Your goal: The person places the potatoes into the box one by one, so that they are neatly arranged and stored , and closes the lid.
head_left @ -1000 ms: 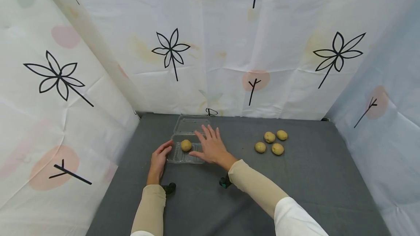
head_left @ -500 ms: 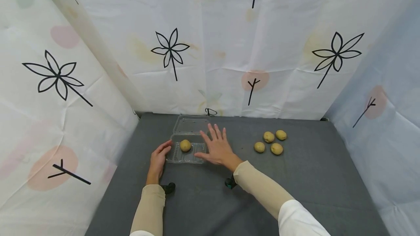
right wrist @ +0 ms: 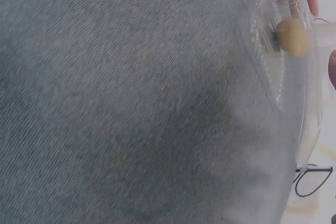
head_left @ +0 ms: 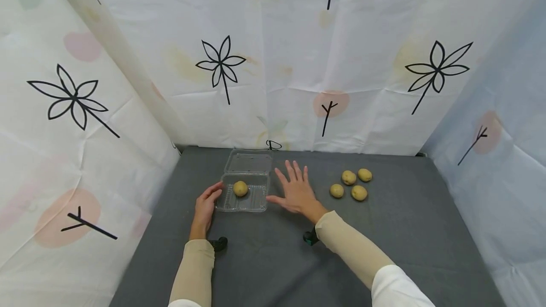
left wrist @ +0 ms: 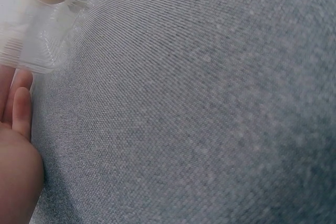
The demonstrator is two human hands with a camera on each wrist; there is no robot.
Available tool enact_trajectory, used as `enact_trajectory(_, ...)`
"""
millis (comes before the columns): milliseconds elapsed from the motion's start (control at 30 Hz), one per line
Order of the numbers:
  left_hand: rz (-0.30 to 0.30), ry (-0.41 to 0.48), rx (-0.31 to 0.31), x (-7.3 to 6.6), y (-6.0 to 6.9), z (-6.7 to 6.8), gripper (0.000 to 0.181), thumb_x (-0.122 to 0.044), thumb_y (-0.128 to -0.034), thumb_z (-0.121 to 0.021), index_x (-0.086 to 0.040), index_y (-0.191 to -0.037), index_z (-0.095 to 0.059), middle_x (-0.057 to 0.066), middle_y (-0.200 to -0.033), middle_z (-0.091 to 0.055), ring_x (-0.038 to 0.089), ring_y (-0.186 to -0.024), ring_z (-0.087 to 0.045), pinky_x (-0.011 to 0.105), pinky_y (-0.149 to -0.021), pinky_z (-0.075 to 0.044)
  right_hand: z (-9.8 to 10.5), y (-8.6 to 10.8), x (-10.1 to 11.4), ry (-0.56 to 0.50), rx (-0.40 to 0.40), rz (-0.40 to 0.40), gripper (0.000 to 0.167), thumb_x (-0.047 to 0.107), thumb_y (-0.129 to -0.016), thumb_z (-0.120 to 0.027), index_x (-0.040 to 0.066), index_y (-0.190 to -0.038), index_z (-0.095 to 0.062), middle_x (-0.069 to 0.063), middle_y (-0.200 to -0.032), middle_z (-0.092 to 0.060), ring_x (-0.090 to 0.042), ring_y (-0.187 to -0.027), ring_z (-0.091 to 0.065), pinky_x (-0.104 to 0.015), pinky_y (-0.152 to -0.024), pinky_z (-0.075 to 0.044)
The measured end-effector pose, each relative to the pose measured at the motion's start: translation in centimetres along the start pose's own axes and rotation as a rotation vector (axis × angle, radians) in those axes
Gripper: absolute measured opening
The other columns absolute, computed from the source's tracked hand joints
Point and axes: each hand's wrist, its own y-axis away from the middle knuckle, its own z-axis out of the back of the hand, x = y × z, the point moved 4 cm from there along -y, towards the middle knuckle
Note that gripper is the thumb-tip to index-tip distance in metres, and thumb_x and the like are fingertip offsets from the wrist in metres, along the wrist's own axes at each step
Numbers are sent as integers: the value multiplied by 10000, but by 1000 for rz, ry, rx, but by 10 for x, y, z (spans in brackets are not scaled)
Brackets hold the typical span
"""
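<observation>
A clear plastic clamshell container (head_left: 258, 198) stands on the dark grey table with its lid (head_left: 249, 161) folded back. Inside its base, left of the middle, sits one small yellow potato (head_left: 241, 189). My left hand (head_left: 205, 206) touches the container's left side, fingers lying along the wall; in the left wrist view, part of that hand (left wrist: 18, 145) shows beside the plastic. To the right of the container, my right hand (head_left: 297, 193) hovers with spread fingers, holding nothing. The right wrist view shows the potato (right wrist: 293, 37) in the container.
Several more potatoes (head_left: 359, 193) lie loosely grouped on the table (head_left: 405, 231) to the right of my right hand. Patterned white cloth (head_left: 273, 70) hangs behind the table and along both sides.
My right hand has moved right, away from above the container, with its fingers spread. The left hand has stayed at the container's left side, and the potato inside has not moved.
</observation>
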Motion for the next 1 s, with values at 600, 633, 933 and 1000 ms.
enact_trajectory(600,-1,6,12,-2,0,0,384,-248,-1053,-581,-137,-1420,-606,88,-1507,-566,145,-1399,-468,365,-1218,-330,3,18,-35,2,-34,-52,944,749,-900,-555,204,-1624,-292,-197,-1711,-148,-439,-1581,-116,-691,-1245,-90)
enact_trajectory(633,-1,14,9,-2,0,0,380,-241,-1052,-583,-133,-1416,-609,87,-1503,-570,149,-1399,-469,369,-1219,-328,3,18,-37,4,-31,-56,945,748,-901,-554,203,-1625,-287,-196,-1711,-146,-439,-1582,-112,-690,-1246,-85)
enact_trajectory(933,24,10,7,0,1,0,384,-274,-1053,-582,-165,-1421,-609,74,-1508,-564,116,-1381,-466,363,-1219,-332,7,27,-56,22,-28,-91,962,746,-893,-572,190,-1625,-289,-218,-1697,-178,-453,-1574,-128,-705,-1238,-93)
enact_trajectory(1000,28,8,12,0,1,0,387,-282,-1054,-581,-171,-1423,-607,67,-1510,-563,112,-1380,-462,359,-1216,-333,7,30,-60,12,-24,-103,966,742,-892,-579,185,-1625,-287,-221,-1695,-179,-457,-1573,-124,-709,-1237,-85)
